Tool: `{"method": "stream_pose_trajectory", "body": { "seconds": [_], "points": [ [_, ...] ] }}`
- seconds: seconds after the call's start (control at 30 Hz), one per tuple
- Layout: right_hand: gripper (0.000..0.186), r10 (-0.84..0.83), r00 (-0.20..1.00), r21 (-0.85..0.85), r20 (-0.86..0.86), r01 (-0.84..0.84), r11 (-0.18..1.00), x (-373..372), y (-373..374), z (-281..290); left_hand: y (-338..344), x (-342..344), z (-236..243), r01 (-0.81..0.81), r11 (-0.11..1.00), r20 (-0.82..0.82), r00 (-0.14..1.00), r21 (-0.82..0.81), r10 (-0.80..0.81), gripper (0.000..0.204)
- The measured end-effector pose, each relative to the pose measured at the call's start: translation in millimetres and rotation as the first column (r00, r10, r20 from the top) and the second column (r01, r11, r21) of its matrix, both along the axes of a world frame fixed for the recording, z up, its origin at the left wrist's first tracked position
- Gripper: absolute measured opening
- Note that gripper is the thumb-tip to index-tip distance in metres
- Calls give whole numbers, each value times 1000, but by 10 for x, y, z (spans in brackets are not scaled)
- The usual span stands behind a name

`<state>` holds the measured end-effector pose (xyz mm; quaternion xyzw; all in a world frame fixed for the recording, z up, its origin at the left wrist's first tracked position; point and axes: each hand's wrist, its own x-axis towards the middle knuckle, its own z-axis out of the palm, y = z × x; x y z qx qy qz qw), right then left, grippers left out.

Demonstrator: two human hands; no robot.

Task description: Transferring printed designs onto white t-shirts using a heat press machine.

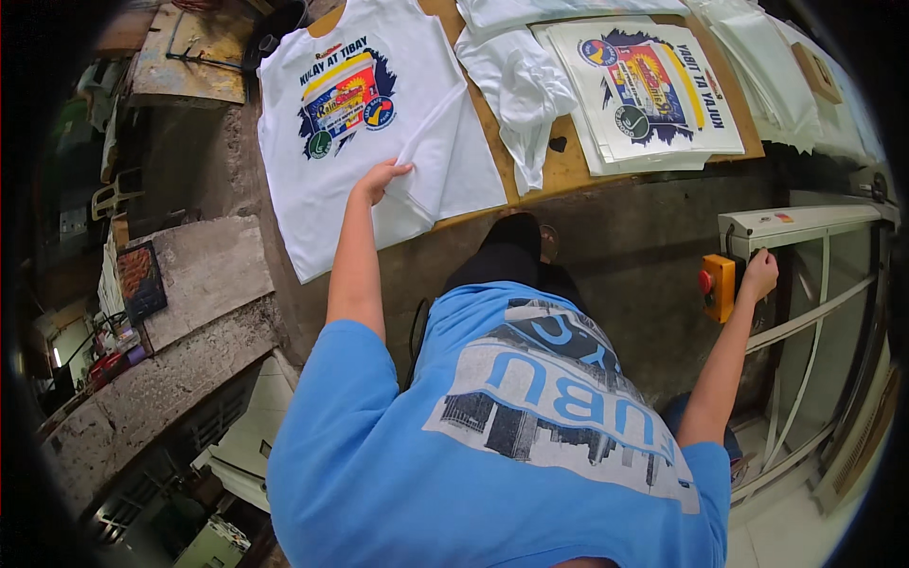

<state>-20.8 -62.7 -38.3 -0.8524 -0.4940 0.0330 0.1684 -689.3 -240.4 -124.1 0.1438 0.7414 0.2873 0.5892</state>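
A white sleeveless shirt [284, 208] with a colourful print lies over the near left part of the table, its right side folded over on itself. My left hand [381, 180] is closed on the shirt's folded fabric, below the print. Far off to the right, my right hand [760, 275] is curled closed beside the white metal frame of a machine [800, 223]. What its fingers hold, if anything, is hidden. Just left of that hand hangs a yellow-orange control box [719, 288] with a red button.
Printed sheets [663, 104] are stacked on the wooden table [488, 123], with a crumpled white garment [519, 90] beside them. More white fabric or sheets [757, 66] lie at the far right. A rough concrete ledge [199, 275] runs along the left.
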Motion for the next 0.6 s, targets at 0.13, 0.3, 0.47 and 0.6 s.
{"method": "stream_pose_trajectory", "body": {
  "seconds": [0.13,0.3,0.47,0.6],
  "points": [
    [20,225,964,380,139,-262,887,-262,-260,150,4,-6,-47,113,993,13,994,-43,-113,44],
    [21,428,872,503,-237,-267,822,-1413,-745,424,-143,-86,-131,105,994,184,977,11,-106,47],
    [18,604,640,427,-476,-432,794,-3180,-1134,-12,-197,-143,-91,24,995,337,940,99,-56,42],
    [25,760,318,364,-567,-731,578,-4602,-1433,-440,-230,-134,-148,33,965,435,888,259,-148,34]
  ]
}}
